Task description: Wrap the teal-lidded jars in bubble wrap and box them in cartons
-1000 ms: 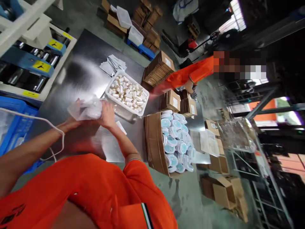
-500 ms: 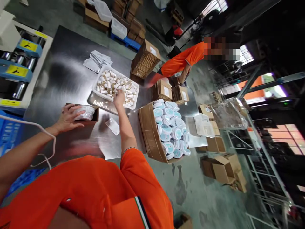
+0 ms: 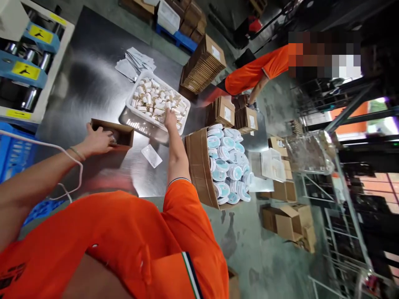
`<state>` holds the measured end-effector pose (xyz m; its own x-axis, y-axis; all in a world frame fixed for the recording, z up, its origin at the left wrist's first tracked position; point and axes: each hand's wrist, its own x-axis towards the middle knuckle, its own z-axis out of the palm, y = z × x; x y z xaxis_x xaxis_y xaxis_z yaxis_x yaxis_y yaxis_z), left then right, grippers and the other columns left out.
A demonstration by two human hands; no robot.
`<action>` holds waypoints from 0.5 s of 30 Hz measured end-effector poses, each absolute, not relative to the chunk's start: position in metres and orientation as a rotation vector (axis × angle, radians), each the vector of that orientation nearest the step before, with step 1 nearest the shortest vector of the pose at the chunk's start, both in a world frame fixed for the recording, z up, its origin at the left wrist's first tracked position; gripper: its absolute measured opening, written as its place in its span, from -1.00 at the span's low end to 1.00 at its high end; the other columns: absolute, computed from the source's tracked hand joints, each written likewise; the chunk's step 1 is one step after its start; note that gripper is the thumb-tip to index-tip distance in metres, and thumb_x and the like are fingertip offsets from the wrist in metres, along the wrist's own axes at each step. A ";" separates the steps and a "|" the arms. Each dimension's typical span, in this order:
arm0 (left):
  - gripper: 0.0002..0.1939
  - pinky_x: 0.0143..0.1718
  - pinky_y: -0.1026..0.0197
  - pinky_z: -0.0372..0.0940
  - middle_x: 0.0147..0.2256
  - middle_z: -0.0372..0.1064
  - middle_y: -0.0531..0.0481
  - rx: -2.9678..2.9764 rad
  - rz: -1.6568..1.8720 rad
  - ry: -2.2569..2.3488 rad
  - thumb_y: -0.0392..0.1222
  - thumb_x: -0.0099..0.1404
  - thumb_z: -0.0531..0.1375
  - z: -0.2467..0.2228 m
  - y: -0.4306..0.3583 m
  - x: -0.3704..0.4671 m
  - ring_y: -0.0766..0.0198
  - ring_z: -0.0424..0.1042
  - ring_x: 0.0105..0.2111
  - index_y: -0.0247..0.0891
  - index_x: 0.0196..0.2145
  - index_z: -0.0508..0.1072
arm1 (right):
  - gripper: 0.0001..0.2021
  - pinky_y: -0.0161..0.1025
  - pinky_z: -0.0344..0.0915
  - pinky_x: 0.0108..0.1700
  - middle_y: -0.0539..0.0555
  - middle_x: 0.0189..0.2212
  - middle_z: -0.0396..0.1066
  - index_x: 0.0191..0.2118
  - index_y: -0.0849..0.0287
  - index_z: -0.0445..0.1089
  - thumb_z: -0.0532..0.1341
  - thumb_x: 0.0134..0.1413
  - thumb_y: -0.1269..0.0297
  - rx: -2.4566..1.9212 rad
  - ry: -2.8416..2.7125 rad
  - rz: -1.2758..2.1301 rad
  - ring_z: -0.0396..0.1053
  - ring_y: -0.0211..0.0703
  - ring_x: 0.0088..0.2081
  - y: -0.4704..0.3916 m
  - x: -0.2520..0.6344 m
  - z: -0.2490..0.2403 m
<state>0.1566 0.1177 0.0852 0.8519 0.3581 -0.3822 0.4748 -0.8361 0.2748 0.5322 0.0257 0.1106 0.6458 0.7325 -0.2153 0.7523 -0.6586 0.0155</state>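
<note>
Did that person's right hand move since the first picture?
Yes: against the white plastic tray, the right hand went rightward in the picture, from beside the rim to the small white-and-gold pieces inside.

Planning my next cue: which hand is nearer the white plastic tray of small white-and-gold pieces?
Right. The right hand is in the white plastic tray, at the pieces; the left hand is outside it, at the open brown carton.

A shiny metal table [image 3: 84,91] was used as the support. Flat silvery packets [image 3: 137,62] were spread on it, and a white tray [image 3: 146,74] was set just beside them. Toward the near edge, a small open brown box [image 3: 125,138] and a pale card [image 3: 151,156] were placed; beyond the tray, brown cardboard stacks [image 3: 202,64] were stood.
</note>
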 end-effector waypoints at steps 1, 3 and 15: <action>-0.64 0.38 -0.82 -0.20 0.36 0.47 -0.30 2.670 -0.481 0.625 -0.13 0.66 0.32 0.085 0.118 0.157 -0.17 0.27 0.24 -0.38 0.24 0.70 | -0.52 0.08 0.37 0.47 0.44 0.39 0.45 0.43 0.34 0.39 0.07 0.52 0.58 2.751 1.299 -0.245 0.35 0.19 0.43 0.027 0.527 0.118; -0.60 0.39 -0.82 -0.24 0.37 0.46 -0.31 2.675 -0.510 0.630 -0.19 0.62 0.33 0.083 0.120 0.158 -0.16 0.32 0.21 -0.40 0.30 0.65 | -0.53 0.11 0.38 0.47 0.40 0.40 0.45 0.43 0.30 0.40 0.06 0.56 0.55 2.734 1.455 -0.155 0.39 0.21 0.43 0.029 0.505 0.134; -0.79 0.48 -0.67 -0.14 0.15 0.57 -0.30 2.687 -0.256 0.608 -0.33 0.52 0.25 0.081 0.105 0.143 -0.18 0.45 0.17 -0.31 -0.02 0.70 | -0.82 -0.13 0.60 0.11 0.07 -0.04 0.79 0.03 -0.01 0.79 0.47 0.41 0.21 2.174 1.967 -0.681 0.72 0.08 0.07 0.049 0.349 0.143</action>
